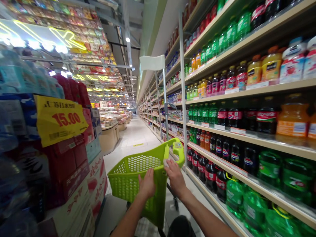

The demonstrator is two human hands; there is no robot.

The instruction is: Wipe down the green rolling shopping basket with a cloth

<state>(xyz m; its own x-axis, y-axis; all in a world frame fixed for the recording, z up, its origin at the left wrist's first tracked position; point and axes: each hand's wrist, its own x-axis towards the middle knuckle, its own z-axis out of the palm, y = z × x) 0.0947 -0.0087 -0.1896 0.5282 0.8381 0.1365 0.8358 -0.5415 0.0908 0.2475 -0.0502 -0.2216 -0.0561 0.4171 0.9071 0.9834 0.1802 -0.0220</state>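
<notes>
Beige shelves [293, 81] — rows of cola bottles [210, 176], green bottles [269, 167], yellow juice bottles [271, 65]; pale floor [129, 133] — green cart [122, 183]

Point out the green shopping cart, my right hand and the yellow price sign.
Green shopping cart [123, 186]: head view, perforated side wall.
Right hand [175, 177]: head view, back of the hand.
Yellow price sign [64, 119]: head view, printed price.

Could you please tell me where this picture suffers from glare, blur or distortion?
Head view: glare blooms around the yellow neon sign and the ceiling spotlight; head view: the pale blue bottles at far left are smeared, while the green cart is fairly clear; head view: the green bottles at lower right look stretched, probably by a wide lens.
</notes>
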